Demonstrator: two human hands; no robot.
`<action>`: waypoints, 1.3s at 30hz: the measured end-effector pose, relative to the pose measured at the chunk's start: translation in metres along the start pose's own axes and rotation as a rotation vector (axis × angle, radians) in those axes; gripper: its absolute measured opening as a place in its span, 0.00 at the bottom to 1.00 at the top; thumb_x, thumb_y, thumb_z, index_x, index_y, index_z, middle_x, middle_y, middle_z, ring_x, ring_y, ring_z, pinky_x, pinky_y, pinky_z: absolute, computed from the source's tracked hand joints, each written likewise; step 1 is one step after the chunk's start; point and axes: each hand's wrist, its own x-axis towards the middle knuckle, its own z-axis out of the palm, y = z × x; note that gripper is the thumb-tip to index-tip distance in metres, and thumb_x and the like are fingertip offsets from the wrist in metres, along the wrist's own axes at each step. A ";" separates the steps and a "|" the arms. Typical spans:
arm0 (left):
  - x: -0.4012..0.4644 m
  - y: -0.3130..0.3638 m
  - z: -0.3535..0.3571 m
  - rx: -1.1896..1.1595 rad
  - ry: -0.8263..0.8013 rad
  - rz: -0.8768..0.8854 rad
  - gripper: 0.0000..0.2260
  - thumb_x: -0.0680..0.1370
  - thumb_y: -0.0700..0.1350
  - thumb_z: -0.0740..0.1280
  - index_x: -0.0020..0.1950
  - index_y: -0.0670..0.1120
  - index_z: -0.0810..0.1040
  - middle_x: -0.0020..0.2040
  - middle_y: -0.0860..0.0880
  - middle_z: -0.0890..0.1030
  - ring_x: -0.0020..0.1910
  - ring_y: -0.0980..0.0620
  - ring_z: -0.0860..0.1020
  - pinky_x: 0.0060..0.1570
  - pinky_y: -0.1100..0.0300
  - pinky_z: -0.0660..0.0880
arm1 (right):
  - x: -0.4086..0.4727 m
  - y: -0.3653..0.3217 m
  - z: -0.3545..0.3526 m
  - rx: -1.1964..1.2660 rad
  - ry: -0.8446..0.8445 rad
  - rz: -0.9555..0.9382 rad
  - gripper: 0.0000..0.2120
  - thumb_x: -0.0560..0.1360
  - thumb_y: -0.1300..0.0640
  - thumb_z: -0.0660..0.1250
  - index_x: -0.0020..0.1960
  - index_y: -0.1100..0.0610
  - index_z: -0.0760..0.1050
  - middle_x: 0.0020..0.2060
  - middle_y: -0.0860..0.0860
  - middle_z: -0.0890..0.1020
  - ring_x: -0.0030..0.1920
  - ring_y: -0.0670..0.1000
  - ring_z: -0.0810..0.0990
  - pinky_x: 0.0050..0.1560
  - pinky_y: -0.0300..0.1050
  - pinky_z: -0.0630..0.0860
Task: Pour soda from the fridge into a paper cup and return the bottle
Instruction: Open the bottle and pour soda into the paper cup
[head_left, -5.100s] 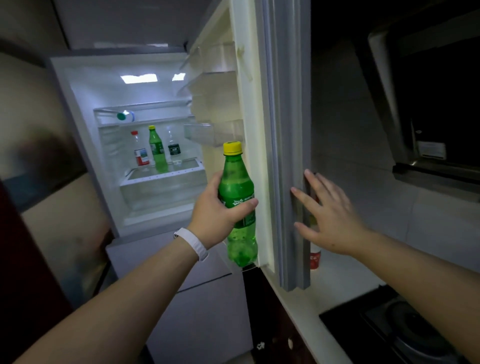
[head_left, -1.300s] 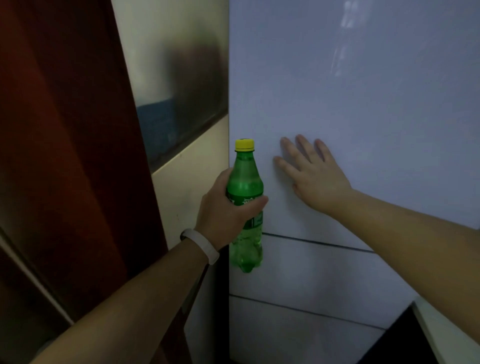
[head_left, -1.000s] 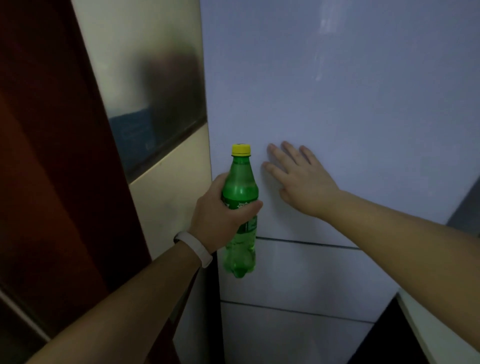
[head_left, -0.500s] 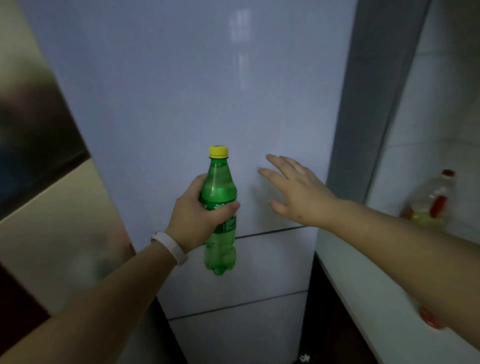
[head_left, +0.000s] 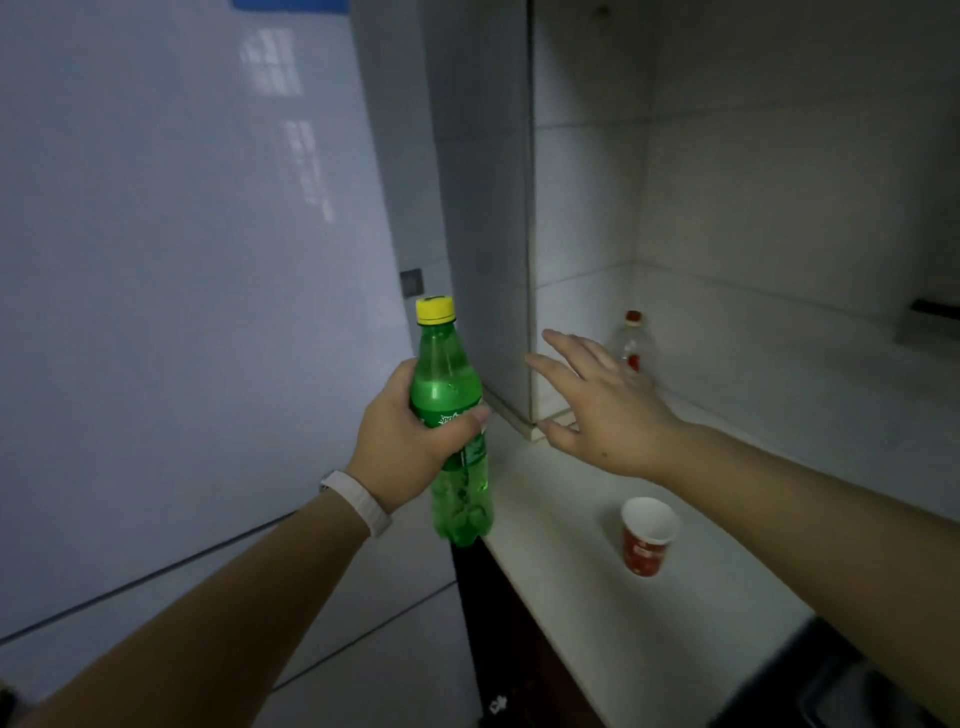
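Gripping the green soda bottle (head_left: 451, 415) upright (cap on), the left hand (head_left: 402, 447) wraps its middle; the right hand (head_left: 597, 405) hovers spread and empty. Uncap before tilting over the paper cup (head_left: 648, 535) on the counter (head_left: 571, 597).

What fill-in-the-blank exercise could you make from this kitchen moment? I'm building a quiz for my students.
1. The left hand grips a green bottle with a ____ cap.
2. The right hand is open and holds ____.
3. The paper cup standing on the counter is ____ on the outside.
4. The fridge door is ____.

Missing words: yellow; nothing; red; closed
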 end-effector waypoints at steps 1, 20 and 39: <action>0.002 0.002 0.014 -0.007 -0.015 0.004 0.17 0.66 0.52 0.78 0.50 0.55 0.75 0.41 0.59 0.82 0.40 0.57 0.81 0.39 0.66 0.77 | -0.010 0.012 -0.001 -0.001 -0.011 0.023 0.35 0.75 0.43 0.64 0.77 0.48 0.54 0.77 0.51 0.52 0.75 0.54 0.51 0.71 0.53 0.56; 0.019 -0.043 0.178 0.004 -0.316 -0.062 0.24 0.67 0.51 0.80 0.56 0.48 0.74 0.46 0.54 0.81 0.44 0.61 0.80 0.44 0.63 0.76 | -0.125 0.129 0.061 0.241 -0.134 0.455 0.39 0.71 0.37 0.66 0.76 0.45 0.52 0.76 0.48 0.55 0.74 0.52 0.53 0.72 0.51 0.56; 0.057 -0.189 0.246 0.000 -0.476 -0.290 0.24 0.65 0.56 0.78 0.55 0.54 0.73 0.44 0.61 0.79 0.44 0.64 0.78 0.48 0.57 0.76 | -0.141 0.135 0.228 0.725 -0.188 1.125 0.54 0.63 0.39 0.76 0.77 0.51 0.48 0.73 0.53 0.61 0.71 0.54 0.64 0.68 0.55 0.67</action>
